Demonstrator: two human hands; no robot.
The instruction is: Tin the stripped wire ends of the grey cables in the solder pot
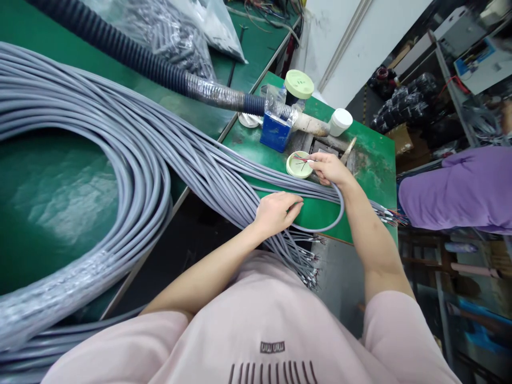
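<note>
My right hand (328, 168) pinches a grey cable (339, 213) near its stripped end. Thin coloured wires (301, 158) fan out from that end over a small cream dish (295, 169); whether they touch it I cannot tell. The same cable loops down below my right wrist and back to the left. My left hand (279, 212) lies over the edge of a thick bundle of grey cables (224, 184), palm down, fingers loosely bent and thumb apart, with nothing visible in it. More stripped cable ends (310, 266) hang off the table's front edge.
A large cable coil (140, 170) covers the left table. A black corrugated hose (140, 61) runs to a blue box (276, 130). Beyond stand a white tub (341, 121) and a cream-lidded container (299, 85). Someone in purple (460, 186) is at the right.
</note>
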